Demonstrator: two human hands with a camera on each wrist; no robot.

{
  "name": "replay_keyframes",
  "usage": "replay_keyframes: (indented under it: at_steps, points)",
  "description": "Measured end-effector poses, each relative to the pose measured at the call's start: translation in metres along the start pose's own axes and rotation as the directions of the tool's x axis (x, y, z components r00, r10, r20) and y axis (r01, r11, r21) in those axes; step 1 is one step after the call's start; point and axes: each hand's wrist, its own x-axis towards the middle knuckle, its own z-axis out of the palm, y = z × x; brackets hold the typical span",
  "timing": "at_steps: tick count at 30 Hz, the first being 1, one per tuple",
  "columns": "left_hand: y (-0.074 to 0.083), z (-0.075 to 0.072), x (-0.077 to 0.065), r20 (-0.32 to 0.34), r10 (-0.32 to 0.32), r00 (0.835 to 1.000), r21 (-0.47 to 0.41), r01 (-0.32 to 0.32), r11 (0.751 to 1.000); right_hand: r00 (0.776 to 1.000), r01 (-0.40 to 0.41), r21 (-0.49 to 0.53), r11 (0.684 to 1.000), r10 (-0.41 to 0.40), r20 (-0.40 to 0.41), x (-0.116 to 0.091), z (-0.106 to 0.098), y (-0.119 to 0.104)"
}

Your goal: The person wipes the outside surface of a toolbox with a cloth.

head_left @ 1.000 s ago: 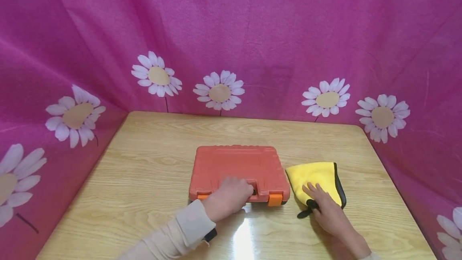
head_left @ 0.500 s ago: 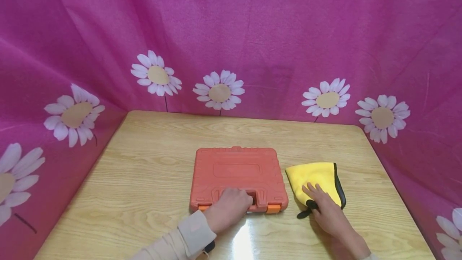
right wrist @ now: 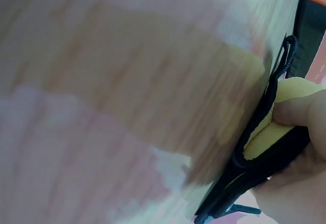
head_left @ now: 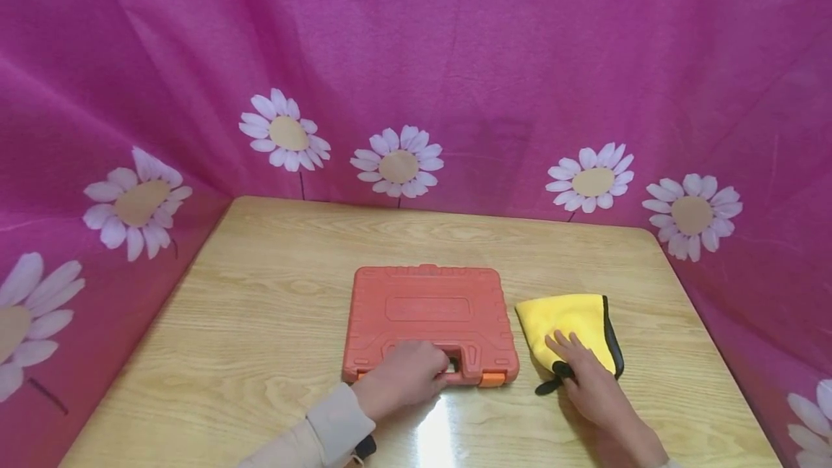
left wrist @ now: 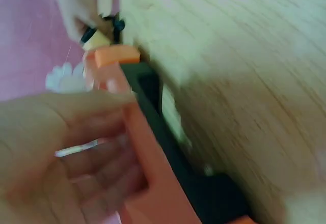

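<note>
A red plastic carrying case (head_left: 427, 309) with orange latches (head_left: 492, 379) lies flat on the table, lid up. My left hand (head_left: 404, 375) is at its front handle, and in the left wrist view the thumb lies along the handle's edge (left wrist: 150, 155) with the fingers bent on the lid side. To the right of the case is a folded yellow cloth (head_left: 564, 311) with black trim. My right hand (head_left: 594, 387) rests on it, fingers spread, beside a black loop (head_left: 548, 386). The right wrist view has the thumb pressing the yellow cloth (right wrist: 300, 87).
The wood-grain table (head_left: 273, 295) extends around both things. Pink fabric (head_left: 494, 56) printed with white daisies hangs behind it and along both sides. A bright light reflection (head_left: 434, 428) falls on the tabletop in front of the case.
The case's raised front has come down, so it now lies flat. My left hand has lowered with it and shifted slightly left along the handle. The right hand and cloth stay put.
</note>
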Motion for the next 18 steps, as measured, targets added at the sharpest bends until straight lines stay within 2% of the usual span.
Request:
replay_keyframes:
  at_steps: [2,4,7,9,11,13,14,16,18]
  points:
    - [-0.008,0.001,-0.001,-0.085,-0.03,0.996,-0.119,0.019,0.993,1.0,0.004,-0.005,1.0,-0.004,-0.004,0.0,0.0,-0.001]
    - [-0.015,0.002,-0.004,-0.221,-0.053,0.974,-0.179,0.013,0.984,1.0,0.008,-0.013,1.0,-0.008,-0.012,-0.001,-0.001,-0.001]
    - [-0.027,0.006,-0.008,-0.411,-0.11,0.905,-0.183,0.037,0.982,1.0,0.011,-0.02,1.0,-0.011,-0.013,0.0,-0.001,-0.001]
    - [-0.036,0.01,-0.012,-0.486,-0.166,0.858,-0.182,0.087,0.98,1.0,0.009,-0.018,1.0,-0.009,-0.011,0.001,-0.001,-0.001]
    - [-0.045,0.014,-0.015,-0.531,-0.228,0.816,-0.184,0.152,0.971,1.0,0.003,-0.01,1.0,-0.003,-0.004,0.001,0.0,-0.002]
    - [-0.054,0.016,-0.018,-0.55,-0.284,0.785,-0.186,0.216,0.959,1.0,-0.002,-0.002,1.0,0.002,-0.003,0.0,0.0,-0.003]
    - [-0.058,0.017,-0.02,-0.547,-0.315,0.776,-0.194,0.249,0.949,1.0,-0.002,-0.001,1.0,0.002,-0.004,0.0,0.0,-0.003]
    - [-0.066,0.017,-0.024,-0.514,-0.384,0.767,-0.224,0.312,0.923,1.0,-0.009,0.003,1.0,0.009,0.004,0.001,0.0,-0.003]
    - [-0.073,0.017,-0.028,-0.454,-0.449,0.77,-0.276,0.358,0.892,1.0,-0.007,0.0,1.0,0.007,0.002,0.001,0.0,-0.003]
